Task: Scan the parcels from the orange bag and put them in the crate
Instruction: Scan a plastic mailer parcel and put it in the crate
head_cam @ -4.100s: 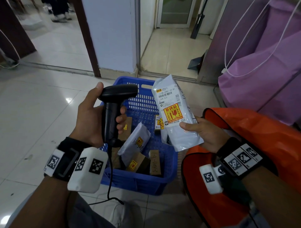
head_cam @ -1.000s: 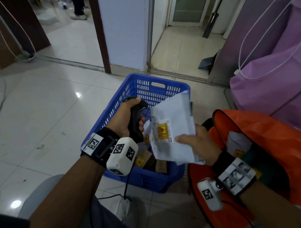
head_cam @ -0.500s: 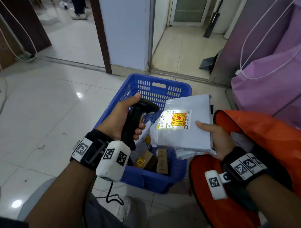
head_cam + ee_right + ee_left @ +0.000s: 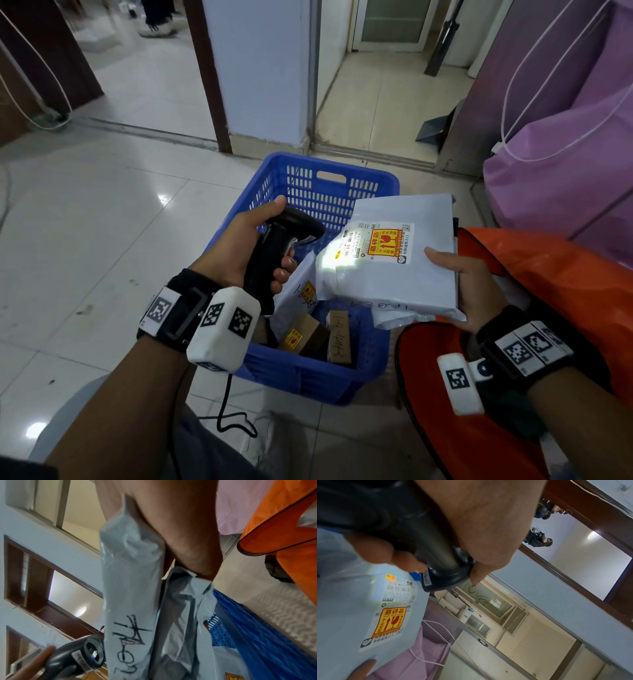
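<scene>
Parcels already in crate: several lie inside the blue crate (image 4: 346, 383), among them two small cardboard boxes (image 4: 337, 337) and a white mailer (image 4: 294, 291) leaning upright; judged as finished work.
Parcel in hand: a white poly mailer (image 4: 400, 270), held flat above the crate's right rim, its shipping label (image 4: 378, 243) facing up.
Step in hand: scanning; a bright patch of scanner light falls on the label's barcode end, so this parcel appears mid-scan and not yet dropped in.
Work left: at least one more pale parcel shows in the mouth of the orange bag (image 4: 565, 284); how many lie deeper cannot be told.
Left hand (image 4: 239, 246): fingers wrapped round the grip of the black barcode scanner (image 4: 281, 246), thumb up along its back, nose pointed right at the label, close to it.
Right hand (image 4: 469, 291): palm under the mailer's near right edge, thumb pressed on top, pinching it level.
Scanner cable (image 4: 224, 407): hangs from the handle and loops on the tiled floor (image 4: 102, 222).
</scene>
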{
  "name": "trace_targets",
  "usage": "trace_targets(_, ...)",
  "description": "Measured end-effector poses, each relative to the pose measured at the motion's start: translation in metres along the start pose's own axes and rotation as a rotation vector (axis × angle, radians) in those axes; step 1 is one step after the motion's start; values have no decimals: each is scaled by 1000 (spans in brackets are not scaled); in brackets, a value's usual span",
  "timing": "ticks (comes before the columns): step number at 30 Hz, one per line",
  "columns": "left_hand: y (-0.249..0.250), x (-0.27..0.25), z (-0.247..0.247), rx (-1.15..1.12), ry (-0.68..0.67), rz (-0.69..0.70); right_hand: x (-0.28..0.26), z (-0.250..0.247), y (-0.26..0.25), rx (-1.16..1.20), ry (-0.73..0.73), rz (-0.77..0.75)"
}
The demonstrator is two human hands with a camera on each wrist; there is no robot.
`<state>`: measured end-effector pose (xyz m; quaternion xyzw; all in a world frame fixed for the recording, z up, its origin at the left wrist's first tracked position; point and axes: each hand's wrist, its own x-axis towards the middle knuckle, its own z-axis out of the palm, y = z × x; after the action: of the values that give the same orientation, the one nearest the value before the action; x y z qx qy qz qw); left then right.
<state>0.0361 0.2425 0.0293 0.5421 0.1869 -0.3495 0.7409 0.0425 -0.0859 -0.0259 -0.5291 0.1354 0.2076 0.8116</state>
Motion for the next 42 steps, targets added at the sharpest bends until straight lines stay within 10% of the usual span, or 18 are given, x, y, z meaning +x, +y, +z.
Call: trace_targets(42,-2,-11,7,-17,-111,78,-7,0,-2,78,110,4)
